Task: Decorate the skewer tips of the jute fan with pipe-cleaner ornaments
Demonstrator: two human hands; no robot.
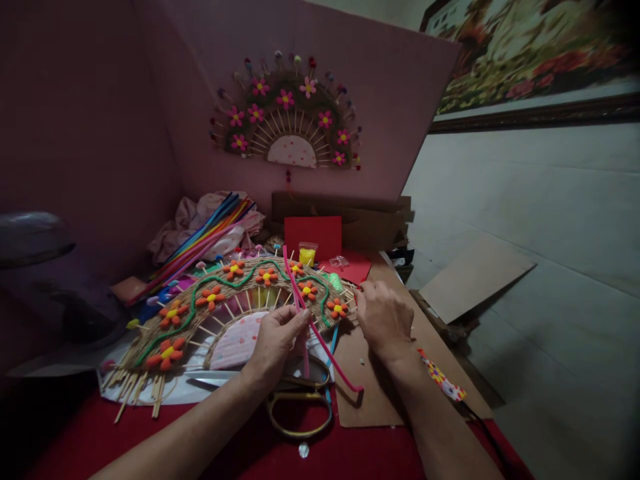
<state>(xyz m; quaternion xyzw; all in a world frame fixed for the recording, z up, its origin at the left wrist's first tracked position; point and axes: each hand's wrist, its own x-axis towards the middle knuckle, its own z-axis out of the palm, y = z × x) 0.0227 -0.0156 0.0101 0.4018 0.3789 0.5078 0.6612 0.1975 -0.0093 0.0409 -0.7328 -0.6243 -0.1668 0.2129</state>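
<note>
Between the thumb and fingers of my left hand [281,337] are long pink pipe cleaners [330,353], one bent at its lower end. They cross in front of a half-round fan [227,297] of sticks and twine, decorated with orange flowers and a wavy green strip. My right hand [377,312] is closed at the fan's right edge, by the stick ends; what its fingers hold is too small to make out. Scissors [300,413] with dark handles lie below my left hand, blades pointing left.
Colourful pipe cleaners [205,233] lie on cloth at the back left. A brown board [375,393] is under my right arm. Red card [313,233] and a yellow packet [307,255] are behind the fan. Another fan [290,120] hangs upright above.
</note>
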